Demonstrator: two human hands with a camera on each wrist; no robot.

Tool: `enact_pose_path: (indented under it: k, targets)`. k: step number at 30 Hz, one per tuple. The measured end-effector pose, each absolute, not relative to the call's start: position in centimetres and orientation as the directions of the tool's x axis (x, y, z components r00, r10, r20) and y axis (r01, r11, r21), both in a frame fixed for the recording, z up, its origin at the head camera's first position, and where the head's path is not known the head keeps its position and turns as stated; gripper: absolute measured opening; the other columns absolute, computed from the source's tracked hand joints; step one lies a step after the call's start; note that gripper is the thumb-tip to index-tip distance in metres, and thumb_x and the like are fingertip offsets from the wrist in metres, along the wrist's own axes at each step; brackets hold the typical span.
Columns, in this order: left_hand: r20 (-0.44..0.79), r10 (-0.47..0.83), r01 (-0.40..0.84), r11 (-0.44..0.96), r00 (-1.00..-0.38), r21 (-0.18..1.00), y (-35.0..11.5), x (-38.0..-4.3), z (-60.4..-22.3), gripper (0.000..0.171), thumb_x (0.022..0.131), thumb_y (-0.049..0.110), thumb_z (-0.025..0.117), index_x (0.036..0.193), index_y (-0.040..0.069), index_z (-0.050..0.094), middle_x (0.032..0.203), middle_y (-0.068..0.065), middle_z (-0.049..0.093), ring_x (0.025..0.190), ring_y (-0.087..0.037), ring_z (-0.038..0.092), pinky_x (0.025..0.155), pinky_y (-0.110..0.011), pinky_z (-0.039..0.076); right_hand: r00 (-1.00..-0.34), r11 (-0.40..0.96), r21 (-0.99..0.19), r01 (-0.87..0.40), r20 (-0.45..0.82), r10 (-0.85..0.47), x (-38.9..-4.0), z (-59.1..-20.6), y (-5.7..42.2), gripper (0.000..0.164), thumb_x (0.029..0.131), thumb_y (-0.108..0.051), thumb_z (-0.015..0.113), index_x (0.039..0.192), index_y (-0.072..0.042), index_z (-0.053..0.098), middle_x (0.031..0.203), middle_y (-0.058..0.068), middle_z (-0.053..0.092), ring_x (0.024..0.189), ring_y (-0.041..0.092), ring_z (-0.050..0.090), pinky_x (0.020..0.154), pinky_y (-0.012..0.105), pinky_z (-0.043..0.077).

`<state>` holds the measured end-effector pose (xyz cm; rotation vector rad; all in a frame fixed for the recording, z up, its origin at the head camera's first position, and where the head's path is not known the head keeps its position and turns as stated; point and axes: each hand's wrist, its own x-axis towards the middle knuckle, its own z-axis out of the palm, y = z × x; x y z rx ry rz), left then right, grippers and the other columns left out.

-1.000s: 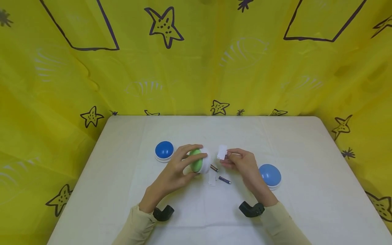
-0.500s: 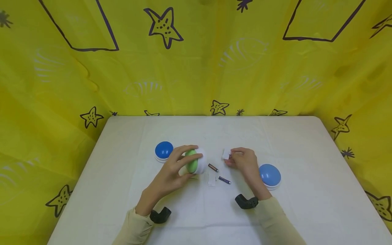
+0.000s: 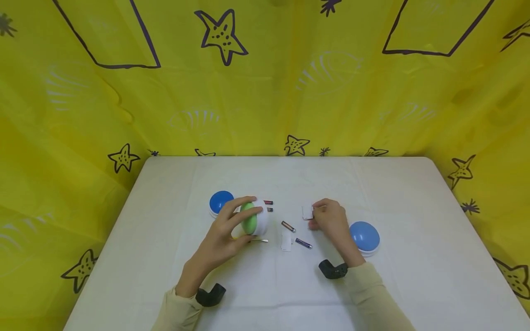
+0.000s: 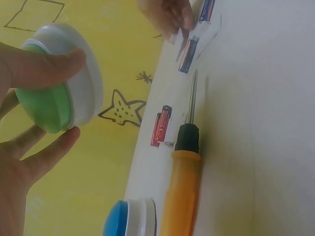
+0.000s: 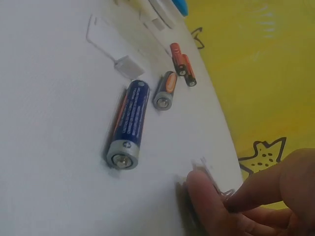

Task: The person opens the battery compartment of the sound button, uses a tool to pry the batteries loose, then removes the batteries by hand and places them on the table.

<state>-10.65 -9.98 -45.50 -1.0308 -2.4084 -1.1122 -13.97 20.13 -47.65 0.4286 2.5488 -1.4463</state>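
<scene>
My left hand [image 3: 223, 232] grips a round push button [image 4: 47, 105] by its sides. It has a green dome and a white base, and is tipped on its side above the table. My right hand [image 3: 332, 219] pinches a small white plastic cover [image 3: 307, 212] between thumb and fingers, low over the table. Between the hands lie two loose batteries, one brown-banded [image 3: 288, 226] and one dark blue [image 5: 132, 110]. Another white cover [image 3: 286, 241] lies beside them. Below my left hand is a screwdriver [image 4: 182, 189] with an orange handle; in the head view mostly its tip shows.
Two red batteries [image 4: 161, 124] lie side by side behind the held button. A dark blue push button [image 3: 221, 201] stands at the left, partly behind my left hand. A lighter blue one [image 3: 365, 236] stands beside my right wrist. Yellow curtain [image 3: 265, 92] surrounds the white table [image 3: 397, 184].
My left hand has carried the green button to the left, uncovering the red batteries and the screwdriver tip. My right hand has drawn slightly right with the white cover, which has turned.
</scene>
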Motion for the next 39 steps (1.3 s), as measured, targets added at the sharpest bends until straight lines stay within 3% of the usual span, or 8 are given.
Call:
enact_pose_path:
  k: [5,9,16,23,27,33,39]
  targets:
    - [0.514,0.446,0.679,0.442,-0.733,0.586,-10.4,-10.5,-45.4,0.072,0.076,0.002,0.092,0.140,0.021,0.064,0.154,-0.007,0.051,0.143,-0.026,0.044,0.114,-0.033,0.049,-0.963,0.632,-0.727,0.267,-0.220,0.155,-13.7,-47.8,20.0,0.028,0.098,-0.008,0.052,0.119,0.003,0.066,0.084,0.015,0.076,0.058,0.013,0.068,0.055,0.026,0.049]
    - [0.519,0.404,0.655,0.391,-0.753,0.647,-10.8,-10.6,-45.4,0.075,0.073,-0.002,0.092,0.139,0.019,0.065,0.152,-0.009,0.052,0.142,-0.027,0.047,0.114,-0.023,0.045,-0.978,0.719,-0.663,0.208,-0.149,0.145,-13.5,-47.7,19.7,0.024,0.100,-0.008,0.051,0.114,0.004,0.066,0.068,0.010,0.069,0.053,0.016,0.060,0.050,0.026,0.044]
    - [0.417,0.318,0.495,0.222,-0.851,0.840,-11.5,-10.9,-46.0,0.079,0.075,-0.008,0.088,0.145,0.011,0.057,0.156,-0.010,0.048,0.141,-0.014,0.050,0.104,-0.030,0.056,-0.993,0.838,-0.535,0.111,-0.039,0.108,-12.9,-47.3,19.4,0.023,0.102,-0.005,0.051,0.115,0.007,0.067,0.092,0.022,0.074,0.062,0.021,0.058,0.054,0.029,0.047]
    - [0.206,0.248,0.217,0.017,-0.947,0.976,-12.2,-10.8,-46.6,0.078,0.084,-0.006,0.080,0.153,0.013,0.047,0.155,0.000,0.047,0.134,-0.012,0.054,0.102,-0.029,0.056,-0.999,0.817,-0.575,0.046,-0.016,0.044,-12.0,-46.9,17.4,0.023,0.102,-0.009,0.055,0.118,-0.002,0.070,0.099,0.014,0.075,0.063,0.017,0.055,0.055,0.028,0.044]
    - [0.148,0.264,0.124,-0.106,-0.953,0.987,-12.6,-10.9,-47.1,0.077,0.088,-0.002,0.075,0.156,0.015,0.043,0.157,0.004,0.043,0.138,-0.012,0.052,0.106,-0.027,0.054,-0.995,0.782,-0.615,-0.099,0.036,-0.098,-11.8,-47.1,16.0,0.019,0.102,-0.010,0.059,0.115,-0.007,0.072,0.105,0.008,0.074,0.078,0.016,0.059,0.071,0.032,0.053]
    - [0.208,0.311,0.112,-0.299,-0.927,0.948,-13.3,-11.2,-47.8,0.071,0.095,0.008,0.068,0.160,0.014,0.038,0.160,0.000,0.044,0.136,-0.014,0.054,0.110,-0.029,0.051,-0.934,0.674,-0.668,-0.314,0.088,-0.347,-11.7,-47.5,14.4,0.017,0.103,-0.008,0.062,0.116,-0.009,0.072,0.113,0.004,0.073,0.100,0.017,0.063,0.089,0.039,0.057]
    - [0.193,0.332,0.079,-0.326,-0.923,0.942,-13.8,-11.1,-47.9,0.069,0.103,0.037,0.062,0.163,0.018,0.032,0.160,0.002,0.044,0.134,-0.014,0.056,0.108,-0.033,0.052,-0.864,0.608,-0.668,-0.429,0.106,-0.492,-11.5,-47.6,12.5,0.019,0.103,-0.006,0.059,0.118,-0.008,0.071,0.118,0.004,0.073,0.113,0.020,0.065,0.098,0.039,0.057]
